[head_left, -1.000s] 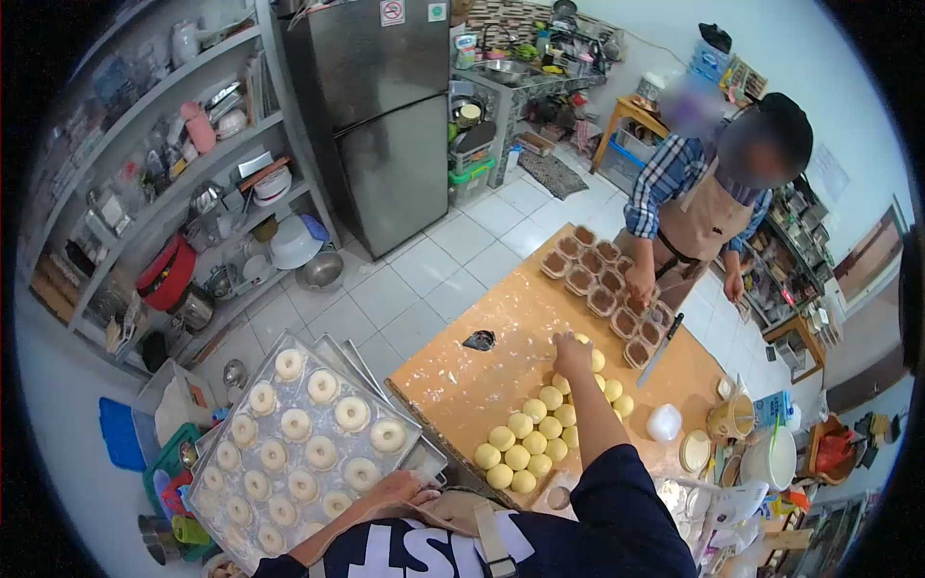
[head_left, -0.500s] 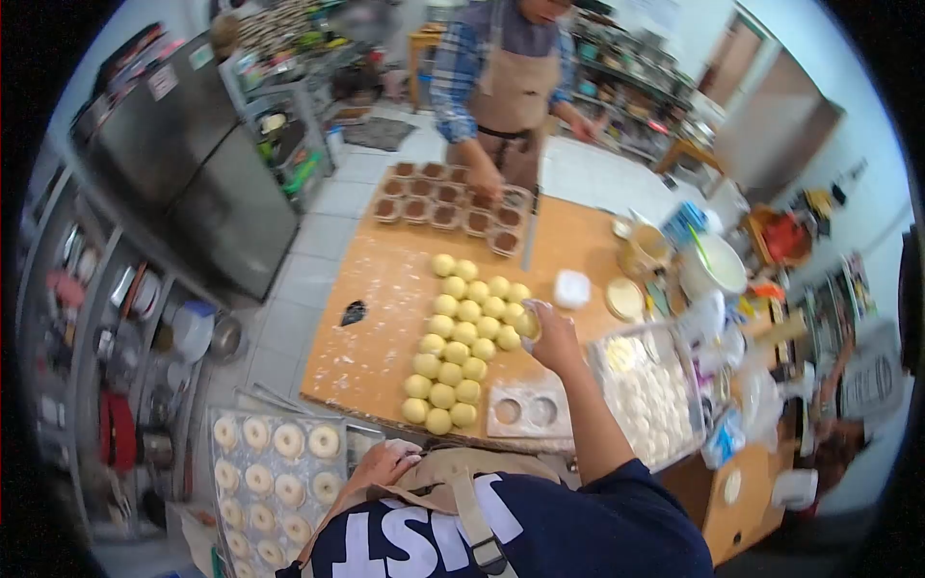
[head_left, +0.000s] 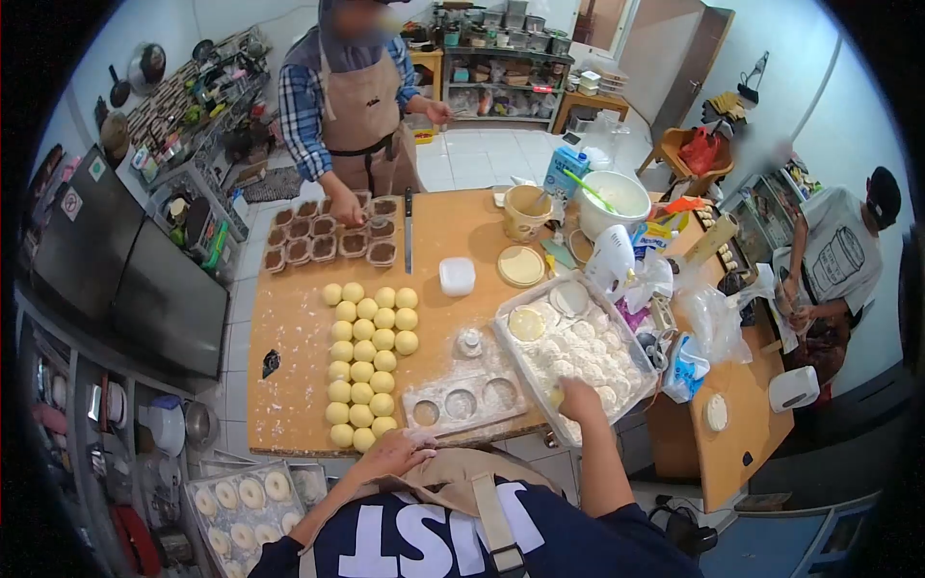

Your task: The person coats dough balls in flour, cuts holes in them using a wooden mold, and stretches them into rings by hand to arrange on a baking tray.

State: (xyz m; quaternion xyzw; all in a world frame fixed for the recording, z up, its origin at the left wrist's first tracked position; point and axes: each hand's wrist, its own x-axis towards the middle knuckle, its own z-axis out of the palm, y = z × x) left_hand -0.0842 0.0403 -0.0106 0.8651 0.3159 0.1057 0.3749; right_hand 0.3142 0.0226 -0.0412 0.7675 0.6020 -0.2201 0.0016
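My right hand [head_left: 581,400] is over the near part of a floured tray [head_left: 644,358], its fingers closed around a pale yellow dough ball [head_left: 556,396], mostly hidden. Flattened white dough rounds [head_left: 588,349] lie in the tray under flour. My left hand [head_left: 405,451], dusted with flour, rests at the table's near edge with its fingers stretched out. It is close to the left end of a floured mould board [head_left: 481,401] with three round hollows. Rows of yellow dough balls [head_left: 362,372] stand left of the board. Behind the board sits a small floured knob-like piece [head_left: 469,343].
Across the table [head_left: 434,241], a co-worker [head_left: 356,106] reaches over brown-filled cups [head_left: 323,248] near a knife [head_left: 409,231]. A white tub [head_left: 457,276], bowl [head_left: 617,200] and hand mixer [head_left: 611,260] stand rightward. Ring-shaped dough [head_left: 252,493] lies on a lower-left tray. Another person [head_left: 833,250] is far right.
My right hand has carried the yellow dough ball from beside the ball rows rightward to the floured tray. My head view has turned right. My left hand remains at the table edge.
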